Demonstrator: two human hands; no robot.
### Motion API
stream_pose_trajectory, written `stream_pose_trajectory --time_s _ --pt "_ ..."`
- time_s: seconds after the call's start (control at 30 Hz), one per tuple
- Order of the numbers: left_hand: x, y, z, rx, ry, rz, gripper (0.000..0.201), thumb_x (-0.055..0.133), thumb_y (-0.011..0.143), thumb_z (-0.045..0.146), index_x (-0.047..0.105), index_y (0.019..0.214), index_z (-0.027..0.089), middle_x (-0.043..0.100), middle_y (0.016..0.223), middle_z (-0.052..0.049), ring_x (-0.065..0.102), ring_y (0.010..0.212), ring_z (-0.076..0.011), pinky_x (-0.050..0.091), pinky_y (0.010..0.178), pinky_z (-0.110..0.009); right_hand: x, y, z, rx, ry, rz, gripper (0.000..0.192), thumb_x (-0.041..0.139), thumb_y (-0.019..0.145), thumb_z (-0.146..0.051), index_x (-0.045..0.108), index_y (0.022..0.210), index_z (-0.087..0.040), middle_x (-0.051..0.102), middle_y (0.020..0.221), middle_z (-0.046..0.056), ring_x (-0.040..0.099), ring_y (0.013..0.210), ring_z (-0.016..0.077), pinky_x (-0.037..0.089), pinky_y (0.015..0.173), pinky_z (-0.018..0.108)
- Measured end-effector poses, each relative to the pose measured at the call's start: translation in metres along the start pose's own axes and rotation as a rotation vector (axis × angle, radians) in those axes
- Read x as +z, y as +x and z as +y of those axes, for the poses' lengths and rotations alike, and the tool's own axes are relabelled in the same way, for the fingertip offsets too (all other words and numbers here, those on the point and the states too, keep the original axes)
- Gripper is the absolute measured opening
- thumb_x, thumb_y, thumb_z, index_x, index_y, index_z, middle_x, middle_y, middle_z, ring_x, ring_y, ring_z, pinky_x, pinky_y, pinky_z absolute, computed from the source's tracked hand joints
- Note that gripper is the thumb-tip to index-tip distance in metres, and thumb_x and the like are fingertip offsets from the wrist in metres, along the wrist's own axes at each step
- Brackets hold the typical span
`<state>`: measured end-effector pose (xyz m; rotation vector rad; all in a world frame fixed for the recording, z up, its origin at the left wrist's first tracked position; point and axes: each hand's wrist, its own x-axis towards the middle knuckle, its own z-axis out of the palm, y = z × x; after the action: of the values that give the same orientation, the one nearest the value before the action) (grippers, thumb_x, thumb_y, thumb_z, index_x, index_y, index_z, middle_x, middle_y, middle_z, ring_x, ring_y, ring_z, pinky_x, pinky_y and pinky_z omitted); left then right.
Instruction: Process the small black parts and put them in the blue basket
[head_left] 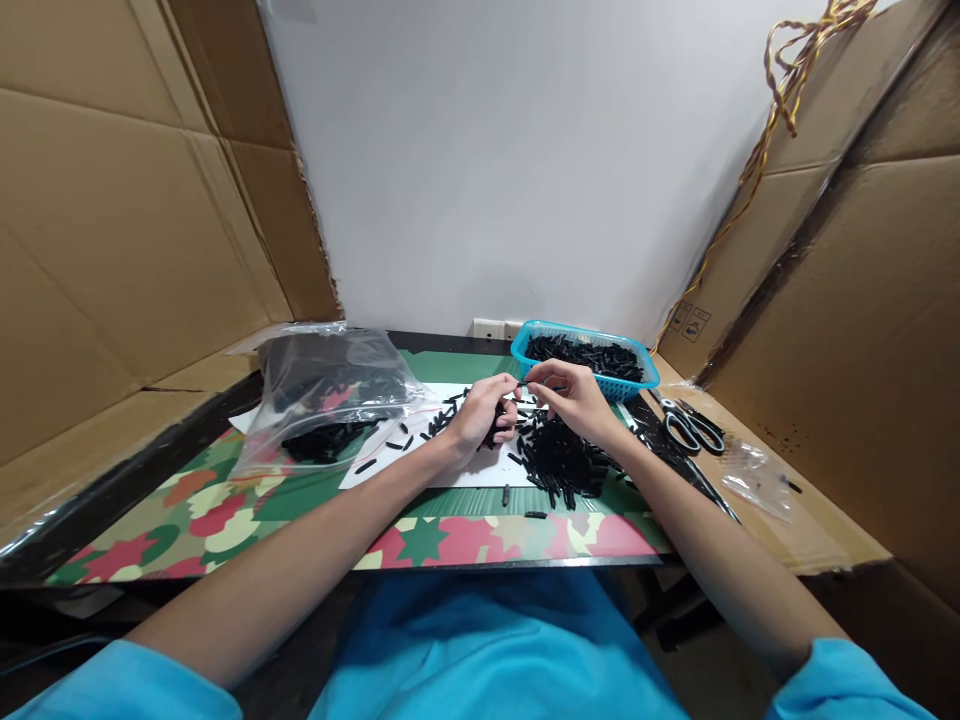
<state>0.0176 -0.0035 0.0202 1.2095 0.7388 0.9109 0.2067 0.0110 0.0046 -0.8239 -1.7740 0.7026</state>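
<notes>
Small matt black plastic sticks (562, 460) heaped on smooth white paper sheet (465, 470). At 10 o'clock: glossy, crinkled clear plastic bag (330, 385). At 1 o'clock: shiny blue plastic basket (585, 355). Surrounding walls: matt brown corrugated cardboard (112, 220).

My bench (225, 470), under a camouflage-print mat (450, 540), carries a white sheet (465, 470) strewn with small black pieces (562, 460), a clear plastic bag (330, 390), a blue basket (585, 358) of more pieces and scissors (690, 425) at right.

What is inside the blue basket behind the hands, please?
The blue basket holds many small black pieces, heaped together. Its bottom is covered by them, so anything underneath cannot be seen.
</notes>
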Motion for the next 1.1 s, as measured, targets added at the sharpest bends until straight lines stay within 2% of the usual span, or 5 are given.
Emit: stream_pose_trajectory --time_s 0.13,0.37,1.1 --pt "-0.0005 0.0013 -0.0013 0.015 -0.006 0.001 0.021 0.057 0.095 0.035 0.047 0.081 0.023 0.038 0.048 0.009 0.033 0.035 -0.0068 0.029 0.037 -0.013 -0.0003 -0.0005 -0.0004 0.020 0.026 0.004 0.031 0.076 0.089 -0.047 0.074 0.101 -0.019 0.074 0.094 0.007 0.069 0.067 0.0166 0.053 0.048 0.024" --pt "-0.0009 0.0026 -0.0024 0.043 -0.008 0.001 0.019 0.058 0.094 0.034 0.048 0.082 0.023 0.038 0.048 0.010 0.030 0.034 -0.0062 0.028 0.037 -0.014 -0.0006 0.0003 0.0013 0.037 0.054 0.000 0.031 0.076 0.088 -0.048 0.075 0.099 -0.019 0.073 0.089 0.006 0.070 0.067 0.0176 0.055 0.046 0.024" --pt "-0.0030 0.0042 -0.0034 0.038 -0.033 -0.013 0.019 0.060 0.090 0.034 0.048 0.081 0.023 0.038 0.048 0.009 0.030 0.035 -0.0063 0.026 0.036 -0.015 0.0001 -0.0001 -0.0042 0.064 0.117 0.012 0.030 0.079 0.085 -0.047 0.073 0.093 -0.019 0.072 0.083 0.004 0.067 0.062 0.0156 0.056 0.047 0.025"
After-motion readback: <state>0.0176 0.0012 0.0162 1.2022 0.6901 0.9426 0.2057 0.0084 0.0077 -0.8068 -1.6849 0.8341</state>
